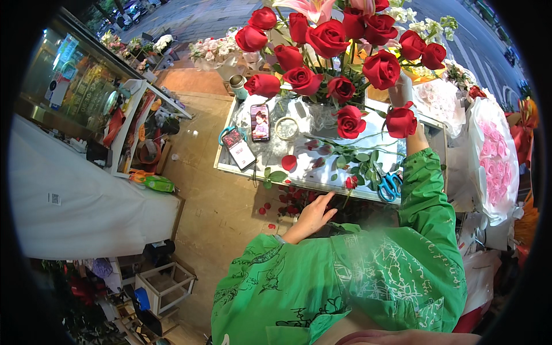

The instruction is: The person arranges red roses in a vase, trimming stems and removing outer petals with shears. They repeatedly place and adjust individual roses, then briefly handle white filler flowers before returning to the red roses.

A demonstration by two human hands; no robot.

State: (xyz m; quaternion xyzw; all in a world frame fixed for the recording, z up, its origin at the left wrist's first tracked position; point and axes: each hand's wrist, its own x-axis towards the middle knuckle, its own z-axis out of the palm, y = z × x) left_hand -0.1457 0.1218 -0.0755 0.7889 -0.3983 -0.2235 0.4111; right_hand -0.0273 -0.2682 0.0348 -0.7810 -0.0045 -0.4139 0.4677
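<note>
Before me stands a tall arrangement of red roses (327, 39), with a pink lily (308, 9) and white blossoms (431, 28) at its far side. My right hand (402, 91) is raised beside the right part of the arrangement, overexposed by sunlight. Rose heads cover its fingers, so I cannot tell what it holds. My left hand (311, 217) hovers by the table's near edge with fingers apart and nothing in it. Just beyond it lies a small red rose (351, 182). Blue-handled scissors (390, 187) rest on the right of the glass-topped table (297, 174).
Two phones (260, 123) (239, 148), a tape roll (286, 128) and a metal flask (237, 85) occupy the table's left. Cut rose stems and leaves (358, 159) lie across its middle. More red roses (293, 200) stand below the near edge. A pink bouquet (493, 164) is at right.
</note>
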